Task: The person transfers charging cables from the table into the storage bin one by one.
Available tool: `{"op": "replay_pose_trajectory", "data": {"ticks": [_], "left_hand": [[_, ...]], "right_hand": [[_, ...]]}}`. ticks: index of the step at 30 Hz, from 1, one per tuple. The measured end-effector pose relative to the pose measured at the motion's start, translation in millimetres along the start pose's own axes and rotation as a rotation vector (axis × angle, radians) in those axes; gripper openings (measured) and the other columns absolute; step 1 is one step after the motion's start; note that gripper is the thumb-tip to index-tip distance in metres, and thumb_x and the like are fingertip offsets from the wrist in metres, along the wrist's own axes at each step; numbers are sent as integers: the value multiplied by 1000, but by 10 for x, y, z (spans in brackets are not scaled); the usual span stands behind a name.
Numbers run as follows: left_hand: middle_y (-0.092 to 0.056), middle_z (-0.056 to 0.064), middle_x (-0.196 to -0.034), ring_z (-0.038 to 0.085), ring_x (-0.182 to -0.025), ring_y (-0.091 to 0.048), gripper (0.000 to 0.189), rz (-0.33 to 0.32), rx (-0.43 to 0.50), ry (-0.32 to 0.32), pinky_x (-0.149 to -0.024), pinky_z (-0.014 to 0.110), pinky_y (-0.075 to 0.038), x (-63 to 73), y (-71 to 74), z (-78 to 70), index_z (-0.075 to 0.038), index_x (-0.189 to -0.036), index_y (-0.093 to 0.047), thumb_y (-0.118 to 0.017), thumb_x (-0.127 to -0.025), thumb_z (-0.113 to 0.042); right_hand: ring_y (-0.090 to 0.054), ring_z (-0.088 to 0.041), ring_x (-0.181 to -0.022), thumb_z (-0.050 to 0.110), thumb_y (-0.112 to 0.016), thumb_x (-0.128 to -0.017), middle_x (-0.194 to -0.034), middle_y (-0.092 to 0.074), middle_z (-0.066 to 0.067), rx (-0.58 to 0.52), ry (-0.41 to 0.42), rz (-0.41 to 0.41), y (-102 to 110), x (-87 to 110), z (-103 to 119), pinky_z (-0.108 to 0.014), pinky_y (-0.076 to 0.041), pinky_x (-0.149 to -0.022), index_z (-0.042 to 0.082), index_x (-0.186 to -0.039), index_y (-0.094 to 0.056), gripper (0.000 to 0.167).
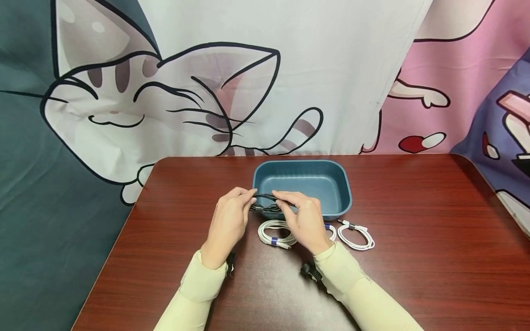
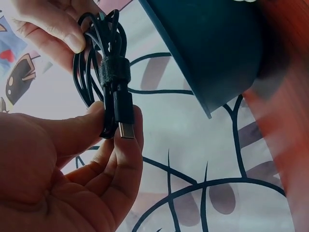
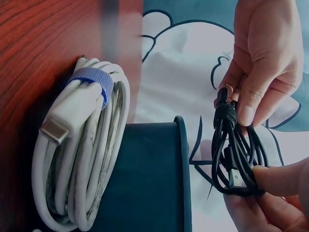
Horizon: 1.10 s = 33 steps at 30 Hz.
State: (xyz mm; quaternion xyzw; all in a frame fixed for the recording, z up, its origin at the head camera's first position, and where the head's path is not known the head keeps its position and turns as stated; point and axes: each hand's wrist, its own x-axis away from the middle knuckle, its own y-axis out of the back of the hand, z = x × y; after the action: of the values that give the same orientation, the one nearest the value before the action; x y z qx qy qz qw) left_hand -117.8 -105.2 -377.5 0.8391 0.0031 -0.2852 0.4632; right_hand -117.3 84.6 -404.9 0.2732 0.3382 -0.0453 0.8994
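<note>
Both hands hold a coiled black USB cable (image 1: 265, 208) in front of the near-left part of the blue bin (image 1: 331, 184). My left hand (image 1: 231, 218) pinches one end of the coil between thumb and fingers, beside a black strap (image 2: 115, 70) and a USB-C plug (image 2: 126, 130). My right hand (image 1: 304, 218) pinches the opposite end, near the USB-A plug (image 3: 236, 178). Below the hands on the table lies a white coiled cable (image 1: 276, 234) with a blue strap. Another white coil (image 1: 331, 230) is partly hidden behind my right hand.
At the right lies a third white coiled cable (image 1: 357, 236) with a dark strap, close to the bin's near side. The brown wooden table (image 1: 422, 243) ends at a cloth backdrop (image 1: 323, 55) printed with cartoon cats.
</note>
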Motion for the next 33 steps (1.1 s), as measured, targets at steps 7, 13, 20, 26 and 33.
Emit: {"op": "replay_pose_trajectory", "data": {"ticks": [7,13,20,26,33], "left_hand": [[-70,9,-95,27,-88,-69,20,11,0,8,-78,41,-56,-37,-52,-26,-1,-113,-75,-68,-95,-5],[-70,10,-96,27,-89,-69,20,10,9,14,-80,41,-56,-74,-97,-56,-1,-112,-76,-69,-93,-4],[-70,10,-97,28,-90,-69,22,23,15,30,-80,41,-56,-114,-123,-90,-2,-114,-75,-69,-94,-4],[-69,11,-99,27,-91,-69,22,43,13,42,-80,39,-56,-142,-151,-121,-1,-115,-75,-68,-94,-5],[-70,11,-99,28,-91,-70,21,35,15,29,-79,38,-57,-179,-200,-140,0,-113,-75,-68,-94,-5]], "right_hand": [[-73,-21,-96,2,-77,-86,-103,-76,-6,14,4,-5,27,-19,-30,-39,-57,-81,8,-107,-79,21],[-73,-20,-95,2,-77,-86,-103,-76,-7,24,-17,-11,54,-33,-58,-38,-57,-77,9,-108,-79,23],[-73,-18,-84,2,-78,-86,-102,-76,-7,34,-31,-28,71,-41,-79,-32,-51,-60,9,-108,-80,23],[-73,-19,-81,1,-77,-85,-100,-77,-9,47,-31,-38,96,-51,-102,-35,-49,-57,8,-107,-79,23],[-59,-13,-60,2,-76,-86,-100,-76,-10,68,-52,-35,125,-63,-140,-29,-40,-51,7,-107,-79,21]]}}
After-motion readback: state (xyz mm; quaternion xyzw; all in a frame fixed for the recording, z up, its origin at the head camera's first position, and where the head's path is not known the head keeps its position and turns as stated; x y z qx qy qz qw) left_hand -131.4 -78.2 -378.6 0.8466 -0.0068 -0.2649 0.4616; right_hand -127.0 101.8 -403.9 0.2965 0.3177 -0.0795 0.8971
